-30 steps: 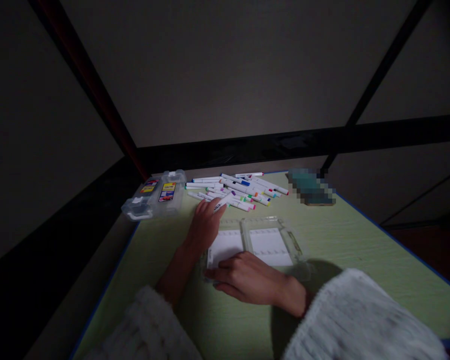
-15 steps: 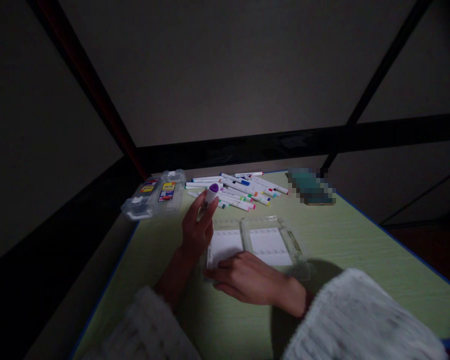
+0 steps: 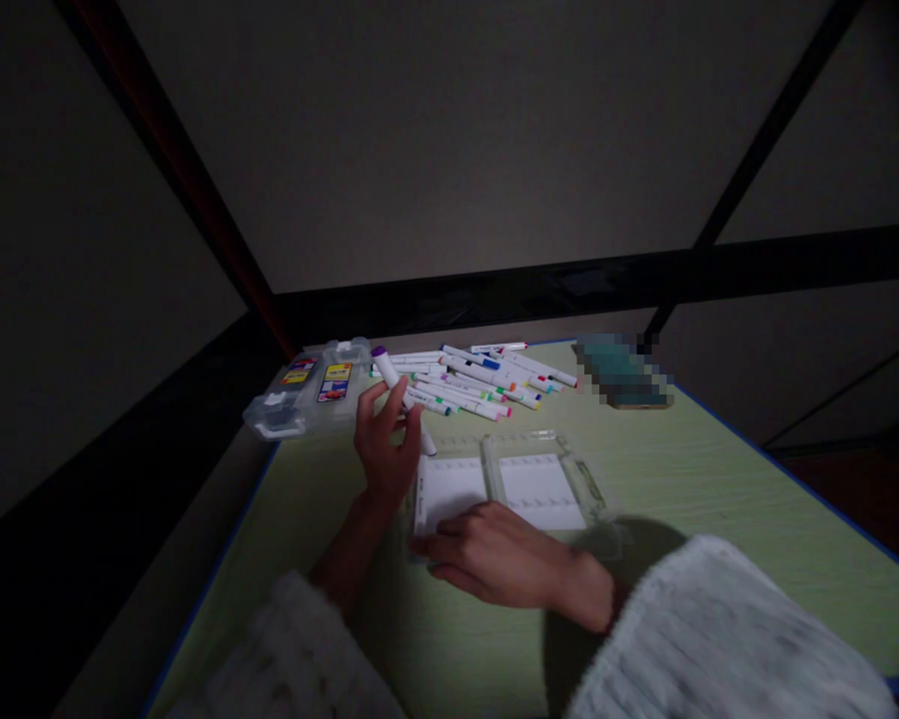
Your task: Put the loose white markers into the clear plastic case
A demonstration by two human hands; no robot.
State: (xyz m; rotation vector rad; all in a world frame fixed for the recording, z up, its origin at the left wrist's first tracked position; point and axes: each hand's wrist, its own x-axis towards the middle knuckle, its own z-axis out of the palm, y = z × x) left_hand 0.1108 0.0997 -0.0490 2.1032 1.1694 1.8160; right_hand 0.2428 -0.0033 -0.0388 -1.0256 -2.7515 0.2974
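Marker (image 3: 387, 368) pinched in left hand (image 3: 386, 451), tilted, by far-left corner of open case (image 3: 546, 436).
Likely light, stiff, slick; best held mid-length. Right hand (image 3: 498, 555) at near-left corner, can't tell if gripping.

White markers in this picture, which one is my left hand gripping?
The slim white marker with a purple end, held tilted in your left hand; the heaped white markers lie on the pale green table.

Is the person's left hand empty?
No, the left hand holds a purple-ended white marker, tilted between its fingers.
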